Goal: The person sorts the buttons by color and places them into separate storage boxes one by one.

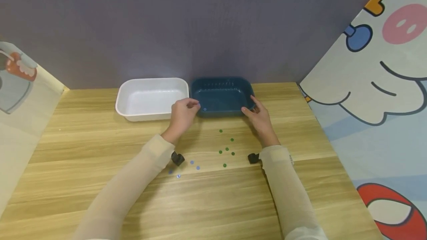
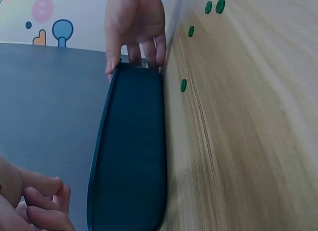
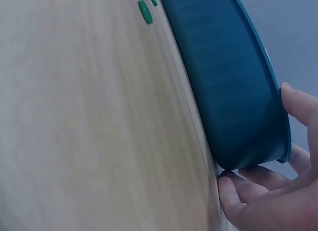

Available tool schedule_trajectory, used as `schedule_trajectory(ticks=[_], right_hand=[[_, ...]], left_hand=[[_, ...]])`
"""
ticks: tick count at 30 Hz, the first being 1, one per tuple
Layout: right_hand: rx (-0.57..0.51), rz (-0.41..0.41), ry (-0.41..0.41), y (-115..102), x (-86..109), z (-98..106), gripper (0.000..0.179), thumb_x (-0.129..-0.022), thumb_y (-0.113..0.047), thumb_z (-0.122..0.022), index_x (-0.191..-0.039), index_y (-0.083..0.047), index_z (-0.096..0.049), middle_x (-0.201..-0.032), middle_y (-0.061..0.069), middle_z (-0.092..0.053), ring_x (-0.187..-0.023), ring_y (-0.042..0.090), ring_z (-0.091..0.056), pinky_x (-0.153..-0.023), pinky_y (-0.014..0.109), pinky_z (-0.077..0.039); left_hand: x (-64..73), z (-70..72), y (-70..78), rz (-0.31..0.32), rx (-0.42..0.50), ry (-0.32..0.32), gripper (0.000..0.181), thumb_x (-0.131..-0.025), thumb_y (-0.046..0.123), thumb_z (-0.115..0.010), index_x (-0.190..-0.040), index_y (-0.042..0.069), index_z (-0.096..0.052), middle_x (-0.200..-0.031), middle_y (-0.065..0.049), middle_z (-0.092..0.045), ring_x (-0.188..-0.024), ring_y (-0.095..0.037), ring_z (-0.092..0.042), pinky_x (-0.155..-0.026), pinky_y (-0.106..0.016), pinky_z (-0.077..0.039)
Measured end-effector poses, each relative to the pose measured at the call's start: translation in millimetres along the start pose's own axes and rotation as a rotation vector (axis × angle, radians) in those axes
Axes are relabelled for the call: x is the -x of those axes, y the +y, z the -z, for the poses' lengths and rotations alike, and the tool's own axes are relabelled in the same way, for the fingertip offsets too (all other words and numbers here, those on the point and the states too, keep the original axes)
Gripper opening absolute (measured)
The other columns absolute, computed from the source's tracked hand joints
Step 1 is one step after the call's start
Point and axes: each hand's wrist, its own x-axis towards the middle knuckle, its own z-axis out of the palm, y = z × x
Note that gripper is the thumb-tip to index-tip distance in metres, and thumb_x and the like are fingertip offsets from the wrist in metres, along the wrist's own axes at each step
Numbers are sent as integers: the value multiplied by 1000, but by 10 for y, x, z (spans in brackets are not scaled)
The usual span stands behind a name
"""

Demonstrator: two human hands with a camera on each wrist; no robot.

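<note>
A dark blue plastic tray (image 1: 220, 114) stands at the back of the table. Over its front left corner, my left hand (image 1: 182, 116) pinches a small blue button (image 1: 199, 105) between thumb and fingertips; the left wrist view hides the button behind the fingers (image 2: 47, 211). Another small round blue button (image 1: 205, 109) shows inside the tray near that corner. My right hand (image 1: 260, 119) grips the tray's right end, thumb on the rim and other fingers around the outer wall, as the right wrist view shows with the fingers (image 3: 253, 191) low on its side.
A white tray (image 1: 146, 117) stands left of the blue one, close beside it. Several green buttons (image 1: 227, 149) lie scattered on the wooden table (image 1: 233, 203) in front. Several blue buttons (image 1: 198, 167) lie nearer, by the left forearm. A grey partition (image 1: 166, 29) rises behind the trays.
</note>
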Motion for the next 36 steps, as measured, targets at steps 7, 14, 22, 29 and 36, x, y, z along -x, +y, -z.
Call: schedule_trajectory(ticks=[7,14,22,29,36], right_hand=[[4,20,-1,198,-105,5,76,-95,-27,-72,-160,-25,-31,-167,9,-15,-149,34,-23,-118,43,-29],[-51,-1,-21,131,-70,17,78,-96,-20,-72,-160,-22,-29,-167,12,-13,-149,37,-22,-116,46,-32],[-51,-9,-20,104,-59,14,78,-96,-19,-72,-160,-21,-28,-167,11,-10,-150,37,-21,-116,45,-32],[-21,12,0,193,-97,17,77,-95,-26,-73,-159,-27,-31,-167,9,-12,-150,34,-22,-116,44,-32],[-14,23,10,197,-93,13,77,-94,-27,-74,-159,-27,-32,-167,11,-14,-150,34,-24,-116,44,-32]], left_hand=[[-18,-4,4,5,-21,-18,18,-96,10,-69,-109,0,-75,-106,-13,-75,-96,-26,-71,-76,-37,-56],[0,-19,17,27,-5,-50,14,-96,8,-66,-105,4,-77,-98,-9,-76,-86,-21,-68,-57,-25,-47],[16,-15,13,9,-9,-39,12,-94,7,-68,-102,4,-77,-94,-8,-76,-94,-24,-68,-71,-34,-52],[52,17,-1,1,0,-33,14,-92,6,-69,-103,1,-77,-95,-9,-76,-95,-27,-69,-73,-36,-51],[111,55,-25,0,21,-39,14,-91,7,-71,-101,-2,-76,-93,-12,-76,-91,-28,-68,-80,-40,-52]])
